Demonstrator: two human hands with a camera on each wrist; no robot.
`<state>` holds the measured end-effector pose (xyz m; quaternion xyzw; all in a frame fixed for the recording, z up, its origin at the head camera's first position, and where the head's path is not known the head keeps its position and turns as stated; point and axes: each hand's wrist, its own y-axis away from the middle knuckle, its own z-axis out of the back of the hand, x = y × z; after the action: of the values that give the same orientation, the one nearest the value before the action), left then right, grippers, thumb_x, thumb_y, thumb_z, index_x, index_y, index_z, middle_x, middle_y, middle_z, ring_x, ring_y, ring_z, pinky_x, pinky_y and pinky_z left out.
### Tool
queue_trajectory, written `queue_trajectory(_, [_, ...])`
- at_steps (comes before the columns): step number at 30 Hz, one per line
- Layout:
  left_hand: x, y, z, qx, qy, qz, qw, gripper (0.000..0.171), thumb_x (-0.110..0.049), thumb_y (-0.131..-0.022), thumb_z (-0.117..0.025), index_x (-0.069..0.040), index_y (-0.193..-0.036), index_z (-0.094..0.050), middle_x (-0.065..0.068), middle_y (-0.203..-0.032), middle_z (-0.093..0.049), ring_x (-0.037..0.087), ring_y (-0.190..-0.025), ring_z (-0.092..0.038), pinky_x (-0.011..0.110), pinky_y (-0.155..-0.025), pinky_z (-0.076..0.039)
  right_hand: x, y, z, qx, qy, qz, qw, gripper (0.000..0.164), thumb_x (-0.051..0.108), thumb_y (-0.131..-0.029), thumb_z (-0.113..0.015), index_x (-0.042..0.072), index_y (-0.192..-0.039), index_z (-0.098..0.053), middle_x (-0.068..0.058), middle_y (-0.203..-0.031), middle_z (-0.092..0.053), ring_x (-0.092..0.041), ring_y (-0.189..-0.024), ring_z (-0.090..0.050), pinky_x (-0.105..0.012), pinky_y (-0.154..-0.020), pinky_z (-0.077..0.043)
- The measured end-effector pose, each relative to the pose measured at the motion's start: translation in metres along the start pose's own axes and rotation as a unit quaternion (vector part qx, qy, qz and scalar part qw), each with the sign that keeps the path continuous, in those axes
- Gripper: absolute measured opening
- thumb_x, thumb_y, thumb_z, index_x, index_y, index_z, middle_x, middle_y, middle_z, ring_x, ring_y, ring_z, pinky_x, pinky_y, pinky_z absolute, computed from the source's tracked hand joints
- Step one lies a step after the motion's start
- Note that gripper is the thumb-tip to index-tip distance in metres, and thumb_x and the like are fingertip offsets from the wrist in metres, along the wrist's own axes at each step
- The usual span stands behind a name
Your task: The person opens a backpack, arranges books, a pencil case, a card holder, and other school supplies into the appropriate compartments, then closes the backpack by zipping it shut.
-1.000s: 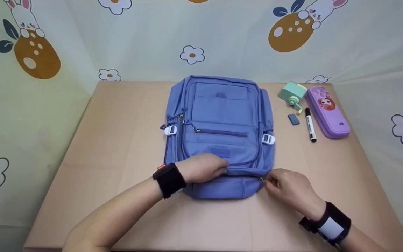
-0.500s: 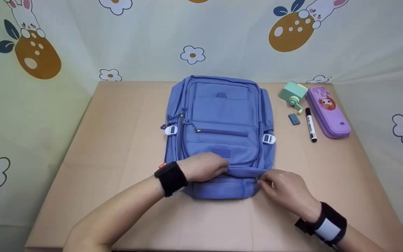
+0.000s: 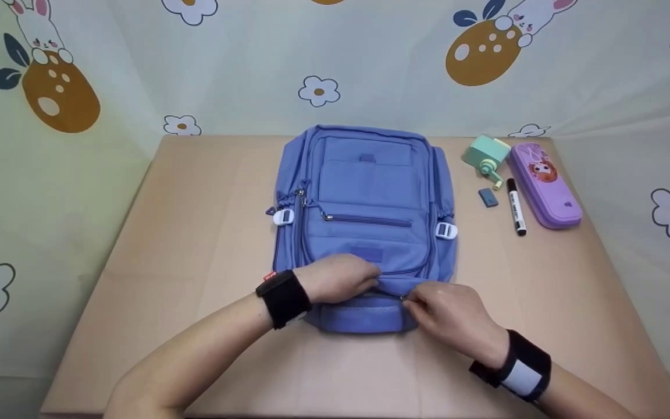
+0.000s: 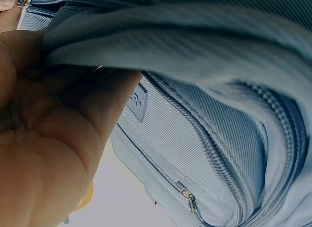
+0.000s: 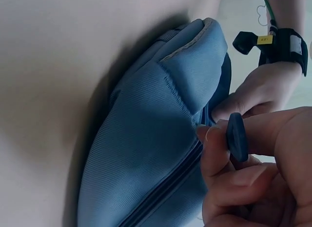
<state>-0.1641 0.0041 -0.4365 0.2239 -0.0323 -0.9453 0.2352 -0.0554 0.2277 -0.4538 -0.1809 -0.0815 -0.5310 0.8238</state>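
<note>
A blue backpack (image 3: 370, 186) lies flat on the table, its lower end toward me. My left hand (image 3: 341, 279) holds a fold of fabric (image 4: 146, 39) above the bottom pocket (image 3: 361, 318); in the left wrist view the fold lies between thumb and fingers. My right hand (image 3: 454, 317) pinches the zipper pull (image 5: 237, 136) of that pocket. In the right wrist view the zipper track (image 5: 163, 190) runs as a joined strip on the near side of the slider. Past the slider, the left wrist view has a dark gap between the zipper edges.
Right of the backpack are a green crank pencil sharpener (image 3: 487, 154), a small dark-blue eraser (image 3: 488, 198), a black-and-white marker (image 3: 516, 208) and a purple pencil case (image 3: 546, 186). A patterned curtain (image 3: 253, 64) surrounds the brown table (image 3: 207, 221) at the back and sides.
My right hand has moved left along the bottom pocket, drawing the zipper pull from the pocket's right corner toward the middle. My left hand keeps its place on the fold.
</note>
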Motion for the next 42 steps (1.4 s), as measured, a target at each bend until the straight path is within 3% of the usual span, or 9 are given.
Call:
queue_trajectory(8, [-0.002,0.002,0.000,-0.003,0.000,0.000,1.0000,0.022,-0.023,-0.107,-0.053,-0.013,-0.090,-0.062,-0.002,-0.079,-0.060,0.019,-0.077,-0.064,0.036,-0.075,-0.054,0.001,-0.002,-0.005,-0.007,0.018,0.005,1.000,0.012,0.022,-0.089,-0.078,0.021,-0.080,-0.070,0.010,-0.073,-0.065,-0.008,-0.062,-0.061,-0.030,-0.052,-0.049])
queue_trajectory(12, [-0.001,0.006,0.002,0.000,0.010,-0.011,0.9999,0.018,-0.025,-0.106,-0.057,-0.011,-0.100,-0.067,-0.003,-0.084,-0.061,0.017,-0.081,-0.063,0.036,-0.079,-0.054,0.000,-0.002,-0.005,-0.008,0.017,0.003,1.000,0.011,0.023,-0.089,-0.078,0.021,-0.081,-0.070,0.011,-0.074,-0.064,-0.007,-0.062,-0.060,-0.030,-0.052,-0.048])
queue_trajectory(17, [0.004,0.019,0.008,0.005,0.023,-0.024,0.9994,0.019,-0.023,-0.098,-0.067,-0.011,-0.113,-0.070,-0.005,-0.087,-0.058,0.014,-0.081,-0.058,0.035,-0.078,-0.052,-0.001,-0.001,-0.006,-0.011,0.014,0.002,1.000,0.010,0.024,-0.089,-0.078,0.022,-0.082,-0.071,0.012,-0.074,-0.065,-0.006,-0.063,-0.060,-0.029,-0.052,-0.048])
queue_trajectory(20, [0.008,0.030,0.009,0.003,0.013,-0.027,0.9995,0.017,-0.018,-0.094,-0.068,-0.011,-0.110,-0.069,-0.003,-0.088,-0.056,0.016,-0.079,-0.055,0.036,-0.075,-0.051,-0.002,0.000,-0.006,-0.011,0.013,0.003,1.000,0.009,0.024,-0.088,-0.079,0.022,-0.082,-0.072,0.012,-0.074,-0.066,-0.006,-0.063,-0.061,-0.029,-0.052,-0.048])
queue_trajectory(24, [0.014,0.040,0.008,-0.011,-0.002,-0.036,0.9993,0.024,-0.013,-0.099,-0.061,-0.007,-0.121,-0.069,0.006,-0.110,-0.069,0.022,-0.102,-0.066,0.039,-0.092,-0.053,-0.002,0.000,-0.006,-0.013,0.011,0.005,1.000,0.009,0.024,-0.088,-0.079,0.021,-0.081,-0.073,0.011,-0.074,-0.067,-0.006,-0.063,-0.061,-0.028,-0.052,-0.049])
queue_trajectory(28, [0.019,0.041,0.007,-0.009,0.014,-0.026,0.9995,0.027,-0.013,-0.105,-0.053,-0.006,-0.128,-0.066,0.010,-0.125,-0.069,0.025,-0.119,-0.064,0.040,-0.104,-0.048,-0.001,-0.001,-0.005,-0.012,0.009,0.002,1.000,0.010,0.023,-0.088,-0.079,0.021,-0.081,-0.073,0.011,-0.075,-0.068,-0.006,-0.063,-0.062,-0.029,-0.053,-0.050])
queue_trajectory(36, [0.022,0.035,0.006,0.008,0.039,0.006,0.9992,0.022,-0.016,-0.109,-0.046,-0.011,-0.116,-0.067,0.004,-0.111,-0.071,0.022,-0.105,-0.068,0.040,-0.098,-0.052,0.005,-0.004,-0.002,-0.005,-0.003,0.009,1.000,0.011,0.022,-0.091,-0.077,0.020,-0.081,-0.072,0.011,-0.074,-0.068,-0.009,-0.064,-0.064,-0.031,-0.053,-0.050])
queue_trajectory(42, [0.021,0.034,0.006,0.004,0.029,0.003,0.9996,0.021,-0.015,-0.109,-0.046,-0.010,-0.107,-0.066,0.004,-0.099,-0.070,0.022,-0.095,-0.068,0.041,-0.093,-0.054,0.014,-0.012,-0.007,-0.003,0.000,0.037,0.999,0.012,0.022,-0.091,-0.077,0.019,-0.080,-0.072,0.010,-0.071,-0.066,-0.009,-0.061,-0.062,-0.031,-0.052,-0.048])
